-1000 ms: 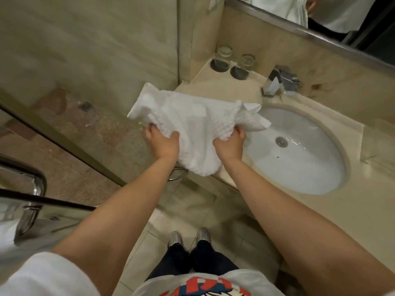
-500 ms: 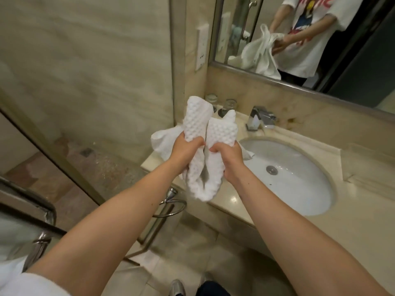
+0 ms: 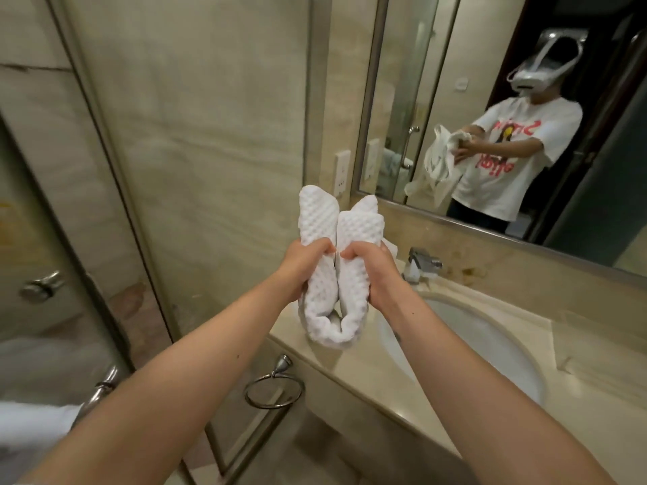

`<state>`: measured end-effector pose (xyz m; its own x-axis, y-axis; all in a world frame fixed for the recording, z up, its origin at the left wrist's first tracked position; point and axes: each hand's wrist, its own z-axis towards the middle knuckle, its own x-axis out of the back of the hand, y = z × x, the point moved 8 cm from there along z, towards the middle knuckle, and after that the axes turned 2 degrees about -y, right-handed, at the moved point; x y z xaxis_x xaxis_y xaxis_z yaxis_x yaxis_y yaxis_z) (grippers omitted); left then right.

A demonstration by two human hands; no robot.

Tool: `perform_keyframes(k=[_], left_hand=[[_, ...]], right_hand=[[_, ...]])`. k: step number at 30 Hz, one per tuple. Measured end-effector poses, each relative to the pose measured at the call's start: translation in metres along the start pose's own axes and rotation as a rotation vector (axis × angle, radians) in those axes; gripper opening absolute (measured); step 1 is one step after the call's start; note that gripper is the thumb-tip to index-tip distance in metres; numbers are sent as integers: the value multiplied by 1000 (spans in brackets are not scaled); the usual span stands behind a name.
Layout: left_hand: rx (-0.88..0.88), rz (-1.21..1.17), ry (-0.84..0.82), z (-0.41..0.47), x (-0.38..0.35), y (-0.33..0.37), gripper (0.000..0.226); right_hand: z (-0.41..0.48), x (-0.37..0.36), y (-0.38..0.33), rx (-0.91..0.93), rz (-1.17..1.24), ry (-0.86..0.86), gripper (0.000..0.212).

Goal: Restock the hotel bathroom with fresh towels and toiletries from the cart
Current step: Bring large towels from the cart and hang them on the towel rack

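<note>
**Towel folded in two, ready to hang**

You are on the towel step. Your left grip (image 3: 301, 271) and right grip (image 3: 375, 273) each squeeze one half of the white bumpy towel (image 3: 327, 302), side by side. It hangs over the table (image 3: 350, 367) edge, and you cannot tell if its bottom loop touches. The sink (image 3: 490, 362) is at 4 o'clock from it. The towel ring (image 3: 274, 395) hangs at 7 o'clock. Next, I think you must lower the towel and feed one end through that ring. In the mirror (image 3: 402, 99), the shirt's red letters are flipped and too blurry to read.
</note>
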<state>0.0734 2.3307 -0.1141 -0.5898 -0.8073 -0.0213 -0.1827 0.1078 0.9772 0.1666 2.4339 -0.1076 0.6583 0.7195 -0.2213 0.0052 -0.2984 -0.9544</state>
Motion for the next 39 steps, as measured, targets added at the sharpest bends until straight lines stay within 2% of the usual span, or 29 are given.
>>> perform_keyframes(k=[4,9,14,17,21,23,25,29,32,39], left_hand=[[-49,-27,74,-47,0,12,14],[-17,18,196,-119,13,1,35],[-45,-10,295,-199,34,-23,35],[-42,-29,393,-242,57,-34,32],[-1,-23,503,-293,92,-47,32],[13,-13,550,-318,113,-51,33],[28,-20,597,-343,138,-57,35],[55,-62,698,-397,192,-72,40],[115,-101,775,-439,240,-88,52],[135,-116,927,-533,369,-100,45]], right_hand=[[-35,-7,-14,4,-20,-94,63],[-86,-6,-13,-46,-139,-252,50],[-145,-26,13,-86,-225,-435,50],[-176,-48,33,-127,-274,-514,64],[-197,-89,64,-151,-311,-611,95],[-217,-116,78,-165,-305,-690,100],[-248,-142,87,-192,-320,-766,90],[-300,-196,111,-261,-429,-928,53],[-336,-243,130,-287,-488,-972,37],[-426,-372,181,-374,-463,-1097,35]])
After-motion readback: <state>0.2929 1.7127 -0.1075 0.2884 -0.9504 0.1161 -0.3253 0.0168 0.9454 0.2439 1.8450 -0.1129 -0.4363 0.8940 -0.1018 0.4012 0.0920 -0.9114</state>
